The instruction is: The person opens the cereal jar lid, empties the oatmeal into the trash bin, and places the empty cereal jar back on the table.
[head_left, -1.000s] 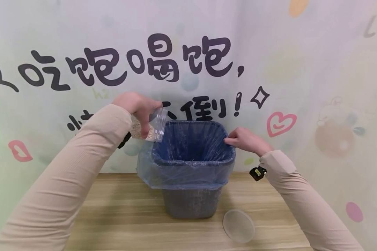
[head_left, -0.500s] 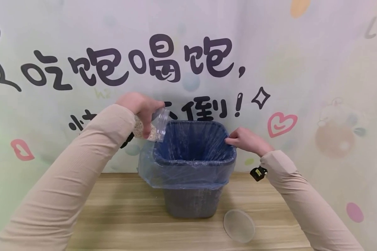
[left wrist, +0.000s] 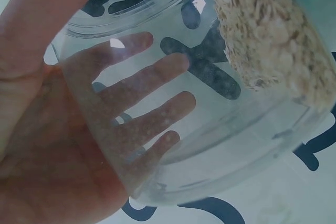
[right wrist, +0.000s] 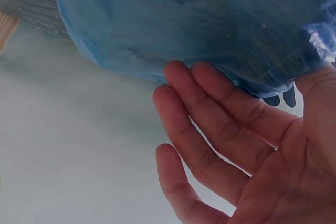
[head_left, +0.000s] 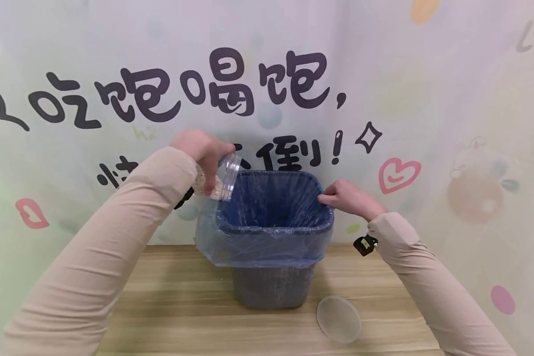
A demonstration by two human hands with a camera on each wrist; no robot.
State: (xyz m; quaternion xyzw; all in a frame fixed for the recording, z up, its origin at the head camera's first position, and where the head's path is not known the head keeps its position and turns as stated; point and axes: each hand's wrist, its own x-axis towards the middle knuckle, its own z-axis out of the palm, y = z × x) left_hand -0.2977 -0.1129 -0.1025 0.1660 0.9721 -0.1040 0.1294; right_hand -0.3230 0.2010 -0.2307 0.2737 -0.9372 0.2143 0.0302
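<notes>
In the head view my left hand (head_left: pixel 202 153) grips a clear plastic jar (head_left: pixel 231 175), tipped on its side. Its mouth points right, over the left rim of the trash can (head_left: pixel 271 289). Through the wall in the left wrist view, rolled oats (left wrist: pixel 273 30) lie along the jar's lower side. A blue bag (head_left: pixel 267 249) lines the can and hangs over its rim. My right hand (head_left: pixel 349 198) holds the can's right rim through the bag, thumb on top. Its fingers (right wrist: pixel 210 114) lie against the outside of the bag in the right wrist view. The can's bottom is hidden.
A round translucent lid (head_left: pixel 338 319) lies on the wooden tabletop (head_left: pixel 173 296), in front of the can and to its right. Behind stands a pale wall (head_left: pixel 382 74) with black lettering and coloured drawings, close to the can's back.
My left hand and the tilted jar have shifted slightly right, further over the can's rim. My right hand, the can and the lid stay in place.
</notes>
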